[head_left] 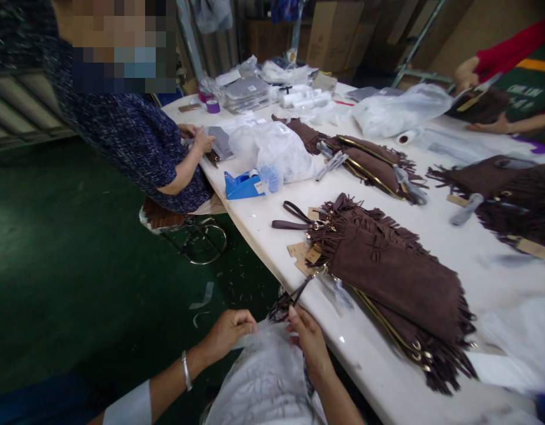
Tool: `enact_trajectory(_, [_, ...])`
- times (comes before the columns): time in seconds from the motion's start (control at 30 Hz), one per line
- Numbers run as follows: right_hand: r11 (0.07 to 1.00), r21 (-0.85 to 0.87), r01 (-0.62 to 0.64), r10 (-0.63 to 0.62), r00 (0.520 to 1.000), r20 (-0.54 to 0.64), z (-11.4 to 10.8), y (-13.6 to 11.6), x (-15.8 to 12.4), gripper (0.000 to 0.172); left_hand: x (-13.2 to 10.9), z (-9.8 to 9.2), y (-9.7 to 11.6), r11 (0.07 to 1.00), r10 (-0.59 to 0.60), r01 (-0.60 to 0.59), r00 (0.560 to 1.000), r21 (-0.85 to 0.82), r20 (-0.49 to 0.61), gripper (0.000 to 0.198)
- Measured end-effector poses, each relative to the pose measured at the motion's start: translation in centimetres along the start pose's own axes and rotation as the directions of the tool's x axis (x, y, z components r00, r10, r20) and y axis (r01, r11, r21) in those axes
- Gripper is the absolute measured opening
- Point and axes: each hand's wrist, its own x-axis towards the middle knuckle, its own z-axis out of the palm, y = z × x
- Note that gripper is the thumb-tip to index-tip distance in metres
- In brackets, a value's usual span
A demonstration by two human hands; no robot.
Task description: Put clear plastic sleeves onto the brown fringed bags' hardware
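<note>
Pinching the near-left edge of a translucent white sheet [263,378], the left hand [232,330] has thumb and forefinger brought together, metal bangle [185,370] on the wrist. Right hand [308,339] at the opposite side of the top edge, fingers curled narrow beside a dark strap [302,290]; cannot tell whether they grip strap, sheet or both. Sheet lies over the lap, just off the worktop [272,248]; could be a bag, contents unclear. Step in hand, as judged: handling the sheet's top edge. Next move seems to call for a firm hold both sides, strap clear of the edge.

Just beyond: stacked brown fringed pouches [391,265] on the worktop, gold zips, tan tags [299,251] at the strap end; tag print too small to read. Another fringed pouch [467,183] to the right, more brown pouches [374,162] behind.

Mid: blue tape dispenser [241,186], small white label, unreadable; bulky clear plastic bag [285,150] beside it. Co-worker's hands [202,141] at a grey packet, far left.

Back: purple tape roll [213,106], stacked grey packets [246,94], white rolls [305,97]. Far right, red sleeve [520,53]; pale lettering [524,91] on green, maybe "CHILIN", blurred. No brand confirmed.
</note>
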Motion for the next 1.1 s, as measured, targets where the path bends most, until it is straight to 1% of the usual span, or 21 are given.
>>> enact_trajectory(0.07, [0.992, 0.114, -0.058, 0.046, 0.994, 0.099, 0.6, -0.9, 0.6, 0.049, -0.2, -0.3, 0.4, 0.992, 0.035, -0.032, 0.999, 0.119, -0.019, 0.031])
enact_trajectory(0.13, [0.972, 0.21, -0.106, 0.062, 0.977, 0.205, 1.3, -1.7, 1.0, 0.05, -0.3, -0.4, 0.6, 0.979, 0.062, -0.053, 0.997, 0.196, -0.037, 0.031])
enact_trajectory(0.2, [0.948, 0.288, -0.135, 0.055, 0.961, 0.27, 1.7, -2.1, 1.1, 0.046, -0.3, -0.5, 0.5, 0.97, 0.08, -0.066, 0.996, 0.233, -0.05, 0.034])
enact_trajectory(0.23, [0.939, 0.315, -0.141, 0.049, 0.958, 0.283, 1.9, -2.2, 1.1, 0.044, -0.2, -0.4, 0.4, 0.968, 0.086, -0.07, 0.995, 0.239, -0.057, 0.036])
enact_trajectory(0.3, [0.932, 0.333, -0.145, 0.044, 0.955, 0.293, 2.0, -2.4, 0.9, 0.04, 0.0, -0.2, 0.3, 0.969, 0.093, -0.076, 0.993, 0.233, -0.066, 0.04])
enact_trajectory(0.37, [0.94, 0.316, -0.129, 0.029, 0.952, 0.303, 2.1, -2.6, 0.6, 0.035, 0.3, 0.1, 0.5, 0.973, 0.093, -0.078, 0.994, 0.217, -0.06, 0.042])
enact_trajectory(0.43, [0.952, 0.294, -0.088, -0.009, 0.95, 0.313, 2.1, -2.8, 0.3, 0.032, 0.6, 0.6, 1.0, 0.978, 0.088, -0.078, 0.995, 0.195, -0.043, 0.042])
enact_trajectory(0.53, [0.961, 0.275, -0.014, -0.071, 0.952, 0.296, 2.0, -3.1, -0.1, 0.031, 1.1, 1.1, 1.9, 0.984, 0.086, -0.081, 0.996, 0.159, -0.024, 0.042])
enact_trajectory(0.63, [0.984, 0.172, 0.04, -0.088, 0.956, 0.278, 1.4, -3.3, -0.3, 0.032, 1.4, 1.3, 2.3, 0.99, 0.076, -0.069, 0.995, 0.123, -0.057, 0.041])
enact_trajectory(0.7, [0.996, 0.079, 0.052, -0.073, 0.952, 0.298, 0.9, -3.4, -0.2, 0.033, 1.5, 1.3, 2.3, 0.993, 0.061, -0.052, 0.995, 0.11, -0.083, 0.041])
enact_trajectory(0.77, [0.998, 0.036, 0.05, -0.059, 0.948, 0.312, 0.5, -3.4, -0.1, 0.034, 1.6, 1.3, 2.0, 0.993, 0.055, -0.045, 0.994, 0.108, -0.093, 0.041])
enact_trajectory(0.87, [0.997, 0.07, 0.038, -0.057, 0.958, 0.282, 0.3, -3.7, -0.1, 0.034, 1.8, 1.4, 1.7, 0.991, 0.06, -0.048, 0.994, 0.122, -0.092, 0.042])
enact_trajectory(0.97, [0.985, 0.171, 0.002, -0.041, 0.973, 0.229, 0.5, -4.2, -0.4, 0.036, 1.8, 1.5, 1.9, 0.978, 0.102, -0.079, 0.989, 0.193, -0.11, 0.041])
enact_trajectory(1.03, [0.969, 0.241, -0.05, -0.009, 0.971, 0.24, 0.6, -4.5, -0.7, 0.037, 1.8, 1.5, 2.2, 0.96, 0.14, -0.105, 0.983, 0.259, -0.118, 0.041])
enact_trajectory(1.1, [0.95, 0.293, -0.108, 0.023, 0.96, 0.28, 0.7, -4.8, -0.9, 0.037, 1.8, 1.4, 2.6, 0.945, 0.158, -0.117, 0.981, 0.307, -0.115, 0.04])
